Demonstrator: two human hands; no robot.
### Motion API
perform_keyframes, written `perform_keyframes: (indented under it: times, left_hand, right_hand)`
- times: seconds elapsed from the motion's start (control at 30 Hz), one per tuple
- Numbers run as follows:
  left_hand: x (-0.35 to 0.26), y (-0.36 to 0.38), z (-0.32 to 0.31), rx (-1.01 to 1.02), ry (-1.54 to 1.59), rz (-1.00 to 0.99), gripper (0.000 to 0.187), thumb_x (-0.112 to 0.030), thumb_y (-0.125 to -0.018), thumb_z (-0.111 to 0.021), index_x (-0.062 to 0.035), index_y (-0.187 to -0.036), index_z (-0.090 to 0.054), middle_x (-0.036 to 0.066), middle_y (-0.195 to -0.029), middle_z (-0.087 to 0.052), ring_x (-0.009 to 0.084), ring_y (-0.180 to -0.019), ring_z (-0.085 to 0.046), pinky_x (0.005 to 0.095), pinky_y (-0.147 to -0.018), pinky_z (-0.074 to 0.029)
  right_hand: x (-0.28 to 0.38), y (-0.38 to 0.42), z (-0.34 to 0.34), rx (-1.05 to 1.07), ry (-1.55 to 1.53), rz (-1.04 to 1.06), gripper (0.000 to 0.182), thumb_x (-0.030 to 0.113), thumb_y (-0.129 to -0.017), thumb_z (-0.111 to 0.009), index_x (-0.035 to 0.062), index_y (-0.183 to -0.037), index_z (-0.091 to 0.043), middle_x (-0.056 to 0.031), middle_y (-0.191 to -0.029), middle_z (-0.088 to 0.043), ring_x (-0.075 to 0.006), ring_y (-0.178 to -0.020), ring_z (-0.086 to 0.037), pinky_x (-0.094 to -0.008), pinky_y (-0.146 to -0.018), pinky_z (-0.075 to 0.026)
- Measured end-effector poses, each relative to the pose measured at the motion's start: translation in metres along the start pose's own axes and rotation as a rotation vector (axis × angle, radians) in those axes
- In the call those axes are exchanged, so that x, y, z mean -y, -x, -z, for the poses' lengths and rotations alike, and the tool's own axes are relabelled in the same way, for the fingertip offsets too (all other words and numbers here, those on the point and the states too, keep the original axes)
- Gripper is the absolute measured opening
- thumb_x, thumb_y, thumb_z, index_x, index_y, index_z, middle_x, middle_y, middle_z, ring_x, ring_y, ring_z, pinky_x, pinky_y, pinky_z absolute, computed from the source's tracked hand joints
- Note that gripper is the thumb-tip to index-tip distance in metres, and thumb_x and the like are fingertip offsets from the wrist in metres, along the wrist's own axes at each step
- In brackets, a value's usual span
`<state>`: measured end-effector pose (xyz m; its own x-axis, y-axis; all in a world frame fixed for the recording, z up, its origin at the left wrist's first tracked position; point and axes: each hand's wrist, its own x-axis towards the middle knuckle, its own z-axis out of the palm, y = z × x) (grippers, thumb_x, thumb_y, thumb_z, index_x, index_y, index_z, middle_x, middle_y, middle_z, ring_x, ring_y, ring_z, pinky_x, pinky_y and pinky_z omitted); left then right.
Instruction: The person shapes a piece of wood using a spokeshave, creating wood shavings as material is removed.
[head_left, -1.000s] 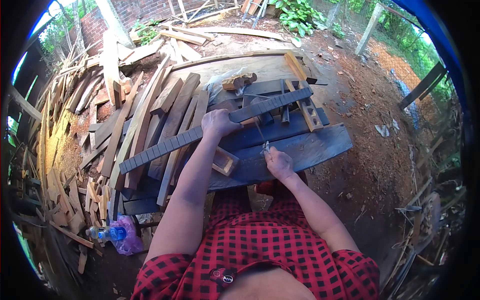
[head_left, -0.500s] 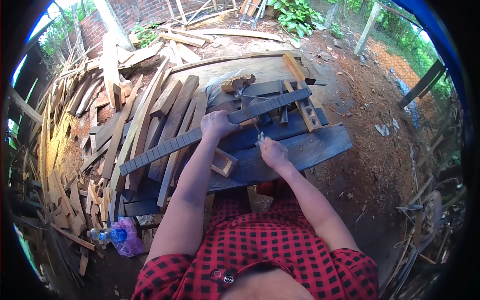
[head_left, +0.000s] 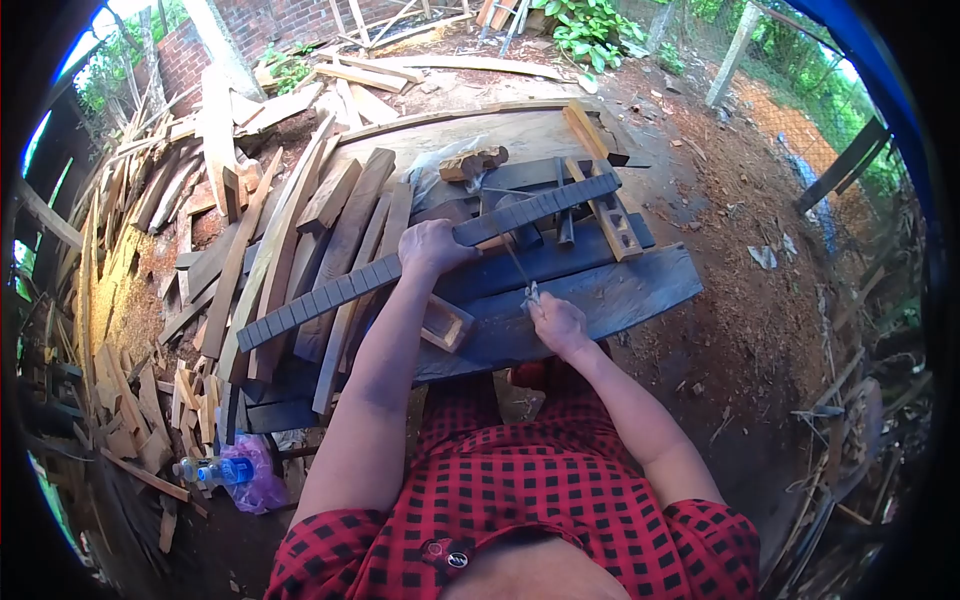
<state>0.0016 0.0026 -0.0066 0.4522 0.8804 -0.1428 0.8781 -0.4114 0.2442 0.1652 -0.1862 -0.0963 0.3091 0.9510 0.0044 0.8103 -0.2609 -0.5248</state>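
A long dark wooden strip (head_left: 340,290) with evenly spaced crosswise lines lies diagonally over the workbench (head_left: 640,290). My left hand (head_left: 430,248) is wrapped round its middle. Below the strip's right half, my right hand (head_left: 558,324) is closed on the pale end of a thin tool (head_left: 521,268), whose narrow shaft points up toward the strip. What sort of tool it is I cannot tell. A small hollowed wooden block (head_left: 446,324) sits near my left forearm. Another block with holes (head_left: 617,232) is under the strip's right end.
Several long wooden pieces (head_left: 345,220) lean across the bench's left side. A rough wood chunk (head_left: 474,163) rests at the back. Plastic bottles (head_left: 226,470) and a pink bag (head_left: 262,482) are at the lower left. Scrap wood lies on the ground at left.
My right hand has moved slightly down and to the right with the thin tool, away from the strip. My left hand keeps its hold on the strip.
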Motion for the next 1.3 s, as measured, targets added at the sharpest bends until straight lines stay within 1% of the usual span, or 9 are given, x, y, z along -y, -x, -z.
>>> perform_keyframes:
  times: [0.07, 0.27, 0.47, 0.57, 0.67, 0.87, 1.0, 1.17, 1.3]
  left_hand:
    - [0.001, -0.001, 0.001, -0.007, 0.0, 0.007, 0.067, -0.065, -0.065, -0.073, -0.0101, -0.102, -0.073, 0.014, -0.103, -0.071, 0.0288, -0.102, -0.067, 0.0401, -0.089, -0.05]
    - [-0.001, 0.0, 0.0, -0.019, -0.01, 0.002, 0.066, -0.064, -0.064, -0.074, -0.0099, -0.102, -0.073, 0.014, -0.103, -0.071, 0.029, -0.101, -0.067, 0.0402, -0.088, -0.051]
    - [0.0, -0.002, 0.0, -0.012, 0.003, 0.008, 0.067, -0.065, -0.064, -0.074, -0.0096, -0.102, -0.073, 0.014, -0.102, -0.072, 0.0289, -0.101, -0.067, 0.0399, -0.088, -0.051]
    - [0.0, -0.001, 0.0, -0.008, -0.004, 0.01, 0.067, -0.065, -0.064, -0.073, -0.0096, -0.101, -0.073, 0.014, -0.102, -0.072, 0.0288, -0.101, -0.067, 0.0399, -0.088, -0.051]
    - [0.0, -0.001, 0.0, -0.016, -0.013, 0.0, 0.066, -0.065, -0.064, -0.073, -0.0099, -0.1, -0.073, 0.014, -0.102, -0.072, 0.0287, -0.1, -0.068, 0.04, -0.088, -0.051]
    - [-0.001, 0.0, 0.002, -0.018, -0.015, 0.017, 0.066, -0.065, -0.064, -0.074, -0.0103, -0.101, -0.073, 0.014, -0.103, -0.071, 0.0284, -0.101, -0.067, 0.0398, -0.088, -0.051]
    - [0.0, 0.0, 0.001, -0.012, -0.002, 0.01, 0.065, -0.064, -0.065, -0.074, -0.0102, -0.101, -0.073, 0.014, -0.104, -0.071, 0.0281, -0.102, -0.067, 0.0395, -0.089, -0.051]
    - [0.0, 0.0, 0.001, 0.0, 0.009, 0.009, 0.065, -0.064, -0.065, -0.073, -0.0101, -0.102, -0.073, 0.014, -0.104, -0.071, 0.0279, -0.103, -0.067, 0.0395, -0.09, -0.05]
    - [0.0, -0.001, 0.0, -0.015, 0.01, -0.001, 0.065, -0.064, -0.065, -0.074, -0.0108, -0.102, -0.073, 0.013, -0.104, -0.071, 0.0278, -0.102, -0.067, 0.0395, -0.09, -0.05]
  right_hand:
    - [0.007, -0.018, 0.003, -0.007, -0.07, 0.029, 0.03, 0.033, -0.095, -0.05, 0.0042, -0.092, -0.06, -0.024, -0.084, -0.067, -0.044, -0.083, -0.065, -0.0534, -0.076, -0.05]
    - [0.024, -0.045, -0.008, -0.056, -0.048, 0.001, 0.031, 0.033, -0.095, -0.05, 0.0037, -0.092, -0.06, -0.0244, -0.083, -0.067, -0.0434, -0.083, -0.065, -0.0531, -0.076, -0.05]
    - [0.015, 0.0, -0.003, -0.009, -0.034, -0.03, 0.03, 0.033, -0.095, -0.051, 0.0044, -0.093, -0.06, -0.0251, -0.084, -0.067, -0.0446, -0.083, -0.065, -0.0538, -0.076, -0.05]
    - [0.01, 0.007, -0.001, 0.004, -0.015, -0.033, 0.029, 0.033, -0.095, -0.051, 0.0047, -0.093, -0.06, -0.0247, -0.085, -0.067, -0.0445, -0.085, -0.065, -0.0538, -0.076, -0.05]
    - [0.009, -0.012, 0.005, -0.009, -0.034, 0.011, 0.029, 0.032, -0.095, -0.05, 0.0047, -0.093, -0.06, -0.0239, -0.085, -0.067, -0.0438, -0.086, -0.065, -0.0532, -0.077, -0.05]
    - [0.029, -0.053, -0.002, -0.033, -0.022, -0.009, 0.031, 0.035, -0.095, -0.051, 0.0053, -0.094, -0.06, -0.023, -0.085, -0.067, -0.0438, -0.086, -0.064, -0.0531, -0.075, -0.048]
    - [0.018, -0.026, -0.002, -0.022, -0.019, 0.0, 0.03, 0.034, -0.095, -0.051, 0.0053, -0.093, -0.06, -0.0229, -0.085, -0.067, -0.0439, -0.085, -0.064, -0.053, -0.075, -0.049]
    - [-0.002, 0.022, 0.0, -0.005, 0.012, 0.013, 0.03, 0.033, -0.095, -0.051, 0.004, -0.089, -0.058, -0.0241, -0.08, -0.067, -0.0443, -0.08, -0.065, -0.0541, -0.074, -0.05]
    - [0.006, -0.006, 0.012, 0.005, -0.006, 0.022, 0.031, 0.034, -0.095, -0.051, 0.0039, -0.09, -0.059, -0.0245, -0.082, -0.067, -0.0441, -0.082, -0.065, -0.0533, -0.075, -0.05]
